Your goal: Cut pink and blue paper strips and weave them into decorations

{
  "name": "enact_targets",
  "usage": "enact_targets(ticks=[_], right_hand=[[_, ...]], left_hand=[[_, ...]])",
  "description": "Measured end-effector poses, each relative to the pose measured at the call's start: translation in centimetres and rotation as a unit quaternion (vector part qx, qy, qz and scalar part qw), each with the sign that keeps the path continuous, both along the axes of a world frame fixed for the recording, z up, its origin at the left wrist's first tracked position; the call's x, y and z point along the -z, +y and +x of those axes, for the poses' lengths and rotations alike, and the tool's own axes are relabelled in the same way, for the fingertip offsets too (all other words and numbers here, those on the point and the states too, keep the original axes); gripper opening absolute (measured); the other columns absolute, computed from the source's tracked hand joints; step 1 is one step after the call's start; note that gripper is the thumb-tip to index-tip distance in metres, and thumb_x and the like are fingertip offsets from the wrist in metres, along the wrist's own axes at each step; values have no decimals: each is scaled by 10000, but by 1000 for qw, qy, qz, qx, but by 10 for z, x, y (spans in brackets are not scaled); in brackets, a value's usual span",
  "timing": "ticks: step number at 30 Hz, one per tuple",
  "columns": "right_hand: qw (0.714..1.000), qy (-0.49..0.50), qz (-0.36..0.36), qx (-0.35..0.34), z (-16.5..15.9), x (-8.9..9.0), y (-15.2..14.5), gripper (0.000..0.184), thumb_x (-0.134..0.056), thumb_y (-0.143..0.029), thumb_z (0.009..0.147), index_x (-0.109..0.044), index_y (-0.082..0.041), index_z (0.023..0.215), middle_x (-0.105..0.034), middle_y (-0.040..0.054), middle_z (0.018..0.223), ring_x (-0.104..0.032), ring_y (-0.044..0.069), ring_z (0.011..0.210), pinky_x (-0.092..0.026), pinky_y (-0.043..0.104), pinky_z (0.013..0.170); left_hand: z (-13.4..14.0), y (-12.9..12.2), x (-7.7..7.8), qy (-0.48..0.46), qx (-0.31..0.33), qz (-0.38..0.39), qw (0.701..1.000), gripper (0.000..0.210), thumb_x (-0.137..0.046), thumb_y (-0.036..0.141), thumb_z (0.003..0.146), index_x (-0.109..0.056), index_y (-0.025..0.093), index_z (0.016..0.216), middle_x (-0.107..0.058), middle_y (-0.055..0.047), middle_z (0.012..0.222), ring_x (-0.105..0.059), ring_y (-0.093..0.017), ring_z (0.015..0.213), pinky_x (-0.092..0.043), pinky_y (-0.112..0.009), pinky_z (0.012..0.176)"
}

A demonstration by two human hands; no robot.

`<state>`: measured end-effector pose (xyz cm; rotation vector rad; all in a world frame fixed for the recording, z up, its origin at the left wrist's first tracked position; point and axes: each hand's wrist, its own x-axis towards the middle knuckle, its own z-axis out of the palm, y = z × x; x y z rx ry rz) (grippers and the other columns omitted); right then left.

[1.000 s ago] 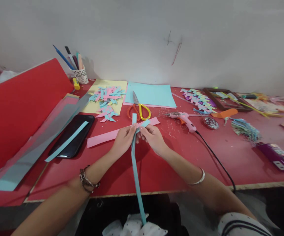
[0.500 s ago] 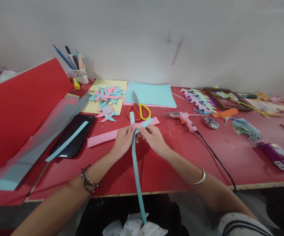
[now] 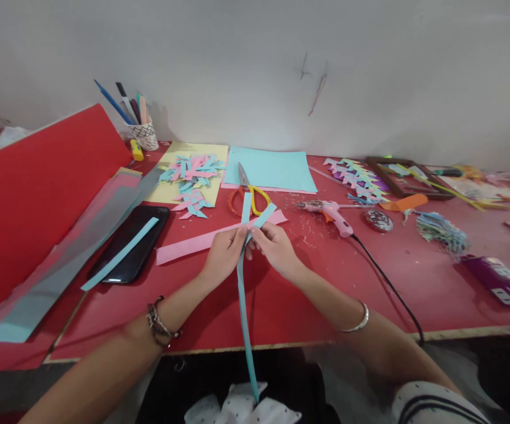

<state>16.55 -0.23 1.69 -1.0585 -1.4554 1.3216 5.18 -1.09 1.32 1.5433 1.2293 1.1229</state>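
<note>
My left hand (image 3: pixel 227 253) pinches light-blue paper strips (image 3: pixel 245 312) where they cross, thumb on top. Close beside it, my right hand (image 3: pixel 277 247) is closed on the same strips from the other side. Two short blue ends stick up in a V above my fingers, and one long end hangs down past the table edge toward my lap. Under the fingertips the fold itself is mostly hidden. Behind my hands a pink paper strip (image 3: pixel 184 248) lies slantwise on the table. Scissors (image 3: pixel 248 191) with red and yellow handles rest just beyond the upright ends.
At left, a black phone (image 3: pixel 138 253) carries a loose blue strip, near long paper strips (image 3: pixel 60 277) and a red board (image 3: pixel 47 200). Folded pink-and-blue pieces (image 3: pixel 193 171) lie on yellow paper. A pink glue gun (image 3: pixel 332 217) with a black cord sits to the right.
The upright blue end has swung right and leans nearer the other end, narrowing the V. Both hands stay in nearly the same place, still gripping the strips.
</note>
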Motion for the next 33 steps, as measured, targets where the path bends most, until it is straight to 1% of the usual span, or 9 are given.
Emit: enact_targets(ticks=[4,9,12,15,19,23,25,29,33], right_hand=[[1000,-1,16,1,0,0,1,240,-433,-279,743,-420,-188,521,-425,-69,446,-443,55,400,-321,211,439],[995,1,4,99,3,1,5,290,-488,-347,712,-386,-195,487,-383,-74,422,-358,47,380,-295,212,415],[998,19,-12,62,2,2,4,318,-492,-398,711,-371,-201,492,-397,-72,416,-372,50,361,-293,212,393],[1000,13,1,22,0,0,2,300,-500,-398,709,-398,-199,508,-423,-69,433,-376,48,358,-293,209,383],[1000,-1,12,19,-1,-3,0,272,-482,-339,718,-405,-194,501,-407,-75,440,-351,40,370,-290,202,396],[999,-14,-7,35,0,-1,1,232,-477,-292,700,-433,-186,498,-396,-76,426,-352,42,381,-278,200,400],[999,1,-17,43,0,0,2,235,-476,-297,692,-414,-188,493,-401,-75,429,-367,43,375,-274,201,394],[997,44,-10,54,2,1,3,294,-470,-348,702,-350,-200,478,-375,-77,415,-398,52,368,-296,205,395],[999,23,12,38,2,-1,4,325,-504,-404,700,-364,-201,488,-371,-75,419,-393,57,402,-319,208,423]], left_hand=[[0,0,-4,-47,-37,-19,998,501,-338,497,830,-496,178,478,-531,9,399,-493,-102,408,-393,-204,465],[2,1,-1,-43,20,-42,998,444,-386,489,800,-502,178,506,-509,26,400,-461,-95,391,-369,-199,434],[2,0,2,-17,23,-19,999,410,-366,431,812,-480,182,507,-478,43,406,-438,-86,386,-355,-195,433],[2,-1,3,-1,10,3,1000,412,-339,406,822,-446,187,490,-455,49,403,-424,-86,382,-349,-201,437],[2,-2,1,1,-15,3,1000,443,-360,482,804,-448,187,486,-449,47,403,-420,-92,383,-339,-211,427],[1,0,-1,-33,-50,-36,998,460,-370,539,780,-458,187,498,-449,41,402,-422,-96,384,-341,-214,421],[1,1,-1,-47,-28,-44,998,450,-380,532,774,-466,184,502,-470,32,418,-444,-97,407,-355,-210,438],[3,2,1,-38,46,-51,997,406,-371,473,781,-490,182,525,-484,31,439,-457,-98,427,-358,-205,445],[3,0,1,-3,32,-30,999,396,-349,422,793,-471,186,499,-446,43,417,-425,-95,404,-339,-207,426]])
